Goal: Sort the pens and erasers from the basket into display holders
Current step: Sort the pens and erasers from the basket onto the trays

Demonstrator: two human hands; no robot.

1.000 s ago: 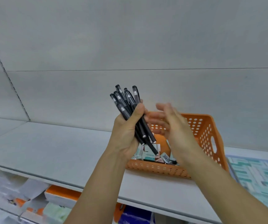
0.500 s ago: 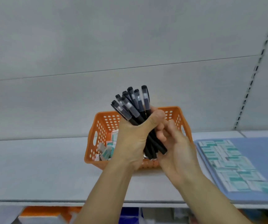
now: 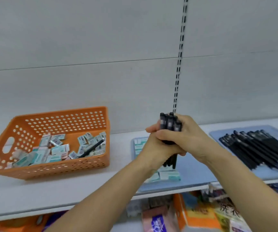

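Both hands clasp one upright bundle of black pens (image 3: pixel 170 124) above the shelf (image 3: pixel 64 190): the left hand (image 3: pixel 156 144) has its fingers curled round the middle of it, and the right hand (image 3: pixel 187 136) wraps over from the other side, so only the pen tops and tips show. Under the hands, on a blue tray (image 3: pixel 193 171) at the shelf's front edge, lie erasers (image 3: pixel 169 175), partly hidden by the left forearm. The orange basket (image 3: pixel 64 166) at the shelf's left end holds loose erasers and one black pen (image 3: pixel 91 148), and a second blue tray (image 3: pixel 218 133) at the right end carries a row of black pens (image 3: pixel 258 148).
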